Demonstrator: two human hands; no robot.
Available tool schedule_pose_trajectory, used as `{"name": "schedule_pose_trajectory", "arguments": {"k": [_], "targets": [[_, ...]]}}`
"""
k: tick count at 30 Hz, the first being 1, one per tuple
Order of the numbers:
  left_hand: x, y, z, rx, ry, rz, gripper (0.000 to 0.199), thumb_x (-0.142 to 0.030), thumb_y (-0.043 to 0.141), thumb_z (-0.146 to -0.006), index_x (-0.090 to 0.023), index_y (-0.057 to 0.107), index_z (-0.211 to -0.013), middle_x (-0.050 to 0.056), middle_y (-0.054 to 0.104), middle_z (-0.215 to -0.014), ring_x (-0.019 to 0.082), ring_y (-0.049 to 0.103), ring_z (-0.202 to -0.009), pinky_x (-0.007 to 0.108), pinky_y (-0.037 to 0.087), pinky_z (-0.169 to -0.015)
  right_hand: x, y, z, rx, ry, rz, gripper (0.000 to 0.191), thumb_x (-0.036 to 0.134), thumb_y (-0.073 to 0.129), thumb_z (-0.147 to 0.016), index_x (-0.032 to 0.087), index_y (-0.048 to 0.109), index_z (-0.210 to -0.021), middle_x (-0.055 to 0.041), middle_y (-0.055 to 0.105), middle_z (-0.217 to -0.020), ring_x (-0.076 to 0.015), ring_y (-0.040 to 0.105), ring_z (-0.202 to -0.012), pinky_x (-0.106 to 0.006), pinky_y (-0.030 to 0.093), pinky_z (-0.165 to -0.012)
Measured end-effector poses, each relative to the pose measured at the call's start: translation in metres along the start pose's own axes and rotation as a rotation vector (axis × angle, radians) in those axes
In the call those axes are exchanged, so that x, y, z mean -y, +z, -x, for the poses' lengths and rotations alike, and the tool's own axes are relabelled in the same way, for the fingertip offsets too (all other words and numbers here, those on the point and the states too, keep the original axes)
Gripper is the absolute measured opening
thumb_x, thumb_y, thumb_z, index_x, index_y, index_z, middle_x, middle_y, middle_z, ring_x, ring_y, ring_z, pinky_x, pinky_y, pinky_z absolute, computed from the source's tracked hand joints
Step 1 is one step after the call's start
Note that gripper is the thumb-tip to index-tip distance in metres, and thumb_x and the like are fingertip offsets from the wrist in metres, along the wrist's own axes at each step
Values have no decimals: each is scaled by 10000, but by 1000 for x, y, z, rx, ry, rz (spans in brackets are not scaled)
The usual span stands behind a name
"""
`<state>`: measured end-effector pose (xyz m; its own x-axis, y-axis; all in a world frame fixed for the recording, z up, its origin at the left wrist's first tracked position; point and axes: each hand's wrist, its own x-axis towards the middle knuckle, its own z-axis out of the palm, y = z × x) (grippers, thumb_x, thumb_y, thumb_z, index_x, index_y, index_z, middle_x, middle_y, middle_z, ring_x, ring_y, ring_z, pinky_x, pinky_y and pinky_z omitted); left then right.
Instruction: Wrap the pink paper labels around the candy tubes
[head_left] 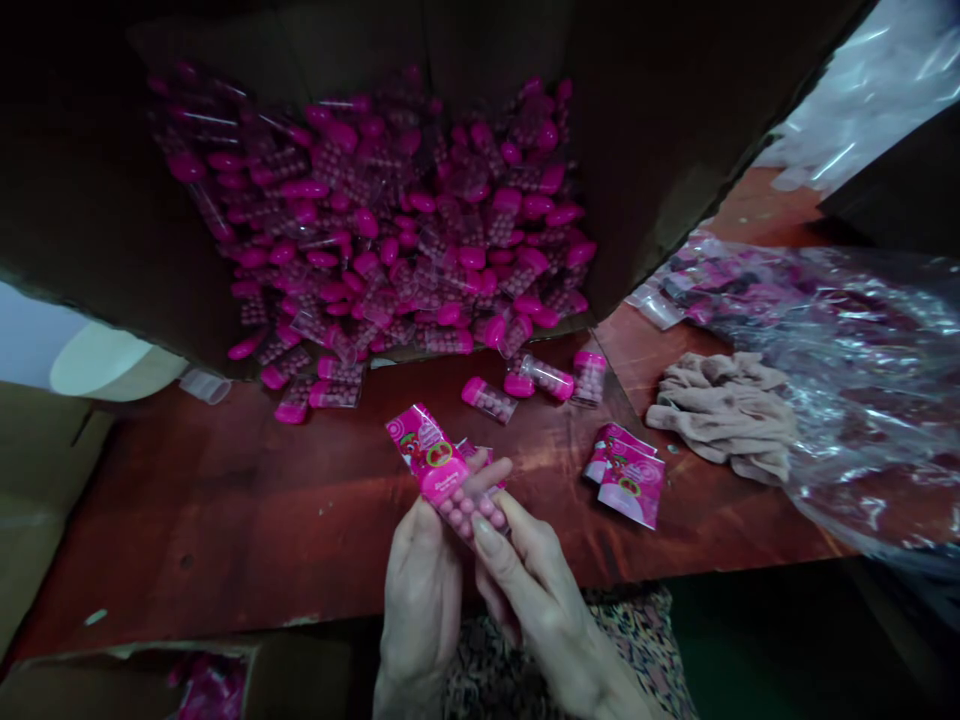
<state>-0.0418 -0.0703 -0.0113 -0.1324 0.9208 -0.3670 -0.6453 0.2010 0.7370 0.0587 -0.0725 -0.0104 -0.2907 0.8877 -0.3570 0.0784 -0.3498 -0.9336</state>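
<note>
Between my two hands is a clear tube of pink balls (pixel 466 512) with a pink printed label (pixel 427 452) round or over its upper end, tilted up to the left. My left hand (pixel 421 590) grips the tube from the left. From the right, my right hand (pixel 525 570) pinches its lower end between thumb and fingers. Part of another printed label shows behind the fingers. Just beyond, several pink-capped tubes (pixel 489 400) lie on the red table (pixel 300 500). Two or so printed labels (pixel 630 490) rest to the right of my hands.
A large cardboard box (pixel 645 130) on its side spills many pink-capped tubes (pixel 405 230). At right are a crumpled beige cloth (pixel 724 410) and clear plastic bags (pixel 885 400). A white round container (pixel 112 365) stands at left. A lower box (pixel 285 675) holds pink items.
</note>
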Motion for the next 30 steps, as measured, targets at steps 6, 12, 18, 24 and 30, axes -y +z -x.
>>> {"name": "schedule_pose_trajectory", "arguments": {"k": [6, 12, 18, 24, 30], "targets": [[-3, 0, 0, -58, 86, -22, 421, -441, 391, -874, -166, 662, -1042, 106, 680, -1070, 247, 496, -1164, 395, 324, -1016, -1, 2, -2, 265, 107, -353, 346, 507, 379, -893, 177, 469, -841, 114, 338, -404, -41, 228, -288, -157, 217, -298], [8, 5, 6, -137, 157, -109, 479, -465, 348, -879, -159, 715, -874, 103, 693, -1028, 252, 512, -1142, 388, 310, -1024, -11, 15, 17, -155, 86, 3, 493, 583, 431, -834, 191, 569, -1099, -58, 617, -839, -193, 591, -808, -298, 482, -743], [9, 8, 13, -153, 135, -149, 501, -478, 362, -867, -150, 727, -764, 124, 718, -916, 277, 593, -1016, 386, 455, -876, -17, 17, 25, -205, 69, 62, 551, 601, 449, -812, 200, 545, -1179, -100, 634, -966, -247, 593, -898, -333, 478, -793], [12, 6, 8, -197, 152, -160, 368, -421, 460, -846, -160, 718, -869, 98, 726, -890, 230, 642, -917, 350, 468, -868, -12, 12, 8, -115, 28, -136, 439, 556, 497, -812, 182, 592, -1022, -78, 630, -832, -196, 590, -758, -283, 499, -675], [16, 8, 6, -302, 202, -253, 324, -385, 531, -813, -154, 682, -983, 117, 703, -1000, 224, 646, -919, 325, 491, -831, -16, 14, -5, 99, 91, -541, 334, 518, 530, -814, 188, 549, -858, 76, 405, -458, -52, 314, -343, -150, 293, -320]]}}
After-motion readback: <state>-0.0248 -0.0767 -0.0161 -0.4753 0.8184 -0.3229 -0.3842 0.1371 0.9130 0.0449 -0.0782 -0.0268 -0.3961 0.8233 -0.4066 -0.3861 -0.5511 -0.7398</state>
